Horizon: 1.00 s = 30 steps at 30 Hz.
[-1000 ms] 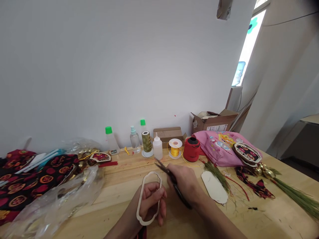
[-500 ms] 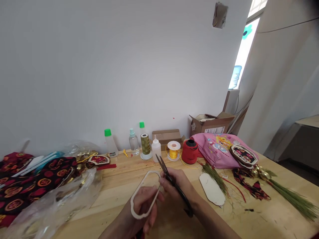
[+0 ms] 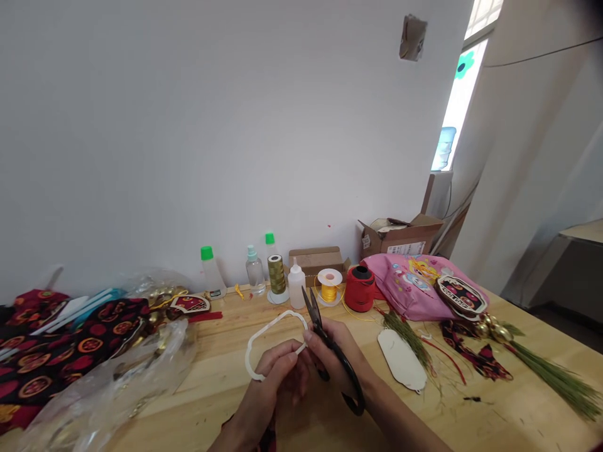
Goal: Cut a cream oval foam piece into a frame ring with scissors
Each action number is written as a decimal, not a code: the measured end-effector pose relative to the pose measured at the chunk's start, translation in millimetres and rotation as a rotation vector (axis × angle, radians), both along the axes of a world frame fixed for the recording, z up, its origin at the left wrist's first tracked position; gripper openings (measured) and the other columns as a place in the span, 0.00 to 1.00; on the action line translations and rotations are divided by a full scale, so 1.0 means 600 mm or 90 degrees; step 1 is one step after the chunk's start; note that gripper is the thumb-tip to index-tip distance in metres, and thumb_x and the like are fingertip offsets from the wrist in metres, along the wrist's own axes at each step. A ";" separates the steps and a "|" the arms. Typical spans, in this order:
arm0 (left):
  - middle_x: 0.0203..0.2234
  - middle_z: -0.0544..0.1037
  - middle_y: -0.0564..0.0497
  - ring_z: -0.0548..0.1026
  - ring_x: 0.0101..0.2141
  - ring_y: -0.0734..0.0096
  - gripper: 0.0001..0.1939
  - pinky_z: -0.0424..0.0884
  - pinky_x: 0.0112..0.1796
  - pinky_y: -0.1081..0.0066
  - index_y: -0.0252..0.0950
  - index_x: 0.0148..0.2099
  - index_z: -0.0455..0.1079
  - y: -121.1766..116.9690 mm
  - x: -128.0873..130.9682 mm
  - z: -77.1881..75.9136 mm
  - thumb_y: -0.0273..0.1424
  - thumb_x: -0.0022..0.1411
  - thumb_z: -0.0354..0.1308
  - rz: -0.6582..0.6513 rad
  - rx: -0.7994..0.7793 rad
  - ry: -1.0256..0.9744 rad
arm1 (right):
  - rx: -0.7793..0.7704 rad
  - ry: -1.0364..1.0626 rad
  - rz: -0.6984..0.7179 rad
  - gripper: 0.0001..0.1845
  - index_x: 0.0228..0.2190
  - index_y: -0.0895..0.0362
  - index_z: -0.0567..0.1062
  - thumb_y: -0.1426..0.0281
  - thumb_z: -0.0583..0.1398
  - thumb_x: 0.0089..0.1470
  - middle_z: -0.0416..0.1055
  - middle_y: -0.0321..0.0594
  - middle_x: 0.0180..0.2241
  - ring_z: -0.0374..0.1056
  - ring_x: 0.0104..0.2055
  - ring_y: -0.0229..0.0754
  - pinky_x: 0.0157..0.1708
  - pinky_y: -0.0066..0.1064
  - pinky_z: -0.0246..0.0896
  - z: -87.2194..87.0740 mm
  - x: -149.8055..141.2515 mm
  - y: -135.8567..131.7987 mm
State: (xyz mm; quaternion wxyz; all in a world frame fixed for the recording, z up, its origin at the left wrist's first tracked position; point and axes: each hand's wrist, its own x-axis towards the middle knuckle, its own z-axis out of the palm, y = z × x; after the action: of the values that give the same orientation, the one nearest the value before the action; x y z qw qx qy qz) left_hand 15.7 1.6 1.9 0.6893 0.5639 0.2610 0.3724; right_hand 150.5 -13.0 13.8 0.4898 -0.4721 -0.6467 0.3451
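My left hand (image 3: 277, 370) pinches a thin pale frame (image 3: 249, 359) with a scalloped outline and an open middle, held tilted above the table. In my right hand (image 3: 342, 351) are black-handled scissors (image 3: 313, 311), their blades pointing up and slightly apart. The right fingertips are also at the frame's right edge, close to the left fingers. Part of the frame's lower side is hidden behind my left hand. A bit of dark red patterned cloth (image 3: 268, 437) shows below my left wrist.
Glue bottle (image 3: 296, 287), yellow thread spool (image 3: 329, 292) and red thread cone (image 3: 360, 289) stand along the wall. To the right lie a pale plaque (image 3: 402, 360), green tassels (image 3: 551, 375) and a pink bag (image 3: 400, 295). Patterned fabric (image 3: 94, 333) and plastic bags (image 3: 174, 351) lie left.
My left hand has turned and shifted its grip, thumb now on top of the frame, which has tilted and risen a little. The scissors stay in my right hand, slightly turned.
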 end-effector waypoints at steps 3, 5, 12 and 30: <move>0.11 0.65 0.56 0.60 0.14 0.80 0.12 0.57 0.16 0.80 0.32 0.26 0.65 0.002 -0.004 0.002 0.32 0.56 0.45 0.047 0.012 -0.004 | 0.047 -0.156 -0.084 0.08 0.23 0.57 0.65 0.65 0.53 0.47 0.58 0.30 0.16 0.53 0.19 0.32 0.19 0.23 0.46 0.002 0.012 0.000; 0.12 0.64 0.57 0.59 0.13 0.80 0.12 0.59 0.16 0.79 0.34 0.27 0.64 0.004 -0.008 0.004 0.32 0.57 0.43 0.075 0.002 -0.014 | 0.076 -0.268 -0.154 0.05 0.27 0.56 0.67 0.69 0.55 0.44 0.59 0.31 0.19 0.54 0.21 0.33 0.20 0.23 0.46 0.002 0.024 -0.001; 0.12 0.65 0.58 0.58 0.12 0.80 0.11 0.63 0.17 0.75 0.35 0.31 0.61 0.005 -0.011 -0.007 0.33 0.58 0.40 0.095 -0.012 -0.026 | 0.079 -0.442 -0.180 0.18 0.33 0.56 0.67 0.79 0.54 0.35 0.60 0.39 0.31 0.56 0.35 0.40 0.31 0.26 0.50 -0.022 0.029 -0.001; 0.21 0.73 0.50 0.67 0.21 0.74 0.13 0.63 0.27 0.72 0.35 0.24 0.59 0.005 -0.009 -0.010 0.32 0.58 0.40 0.065 -0.057 -0.046 | 0.016 -0.484 -0.213 0.11 0.26 0.55 0.67 0.76 0.57 0.33 0.59 0.35 0.27 0.54 0.27 0.36 0.23 0.23 0.43 -0.043 0.018 0.004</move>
State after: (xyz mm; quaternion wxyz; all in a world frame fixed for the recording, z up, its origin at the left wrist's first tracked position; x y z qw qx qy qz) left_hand 10.4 4.7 -4.1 0.7031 0.5044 0.2810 0.4149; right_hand 161.1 -10.6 -11.9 0.2713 -0.6585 -0.6999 0.0536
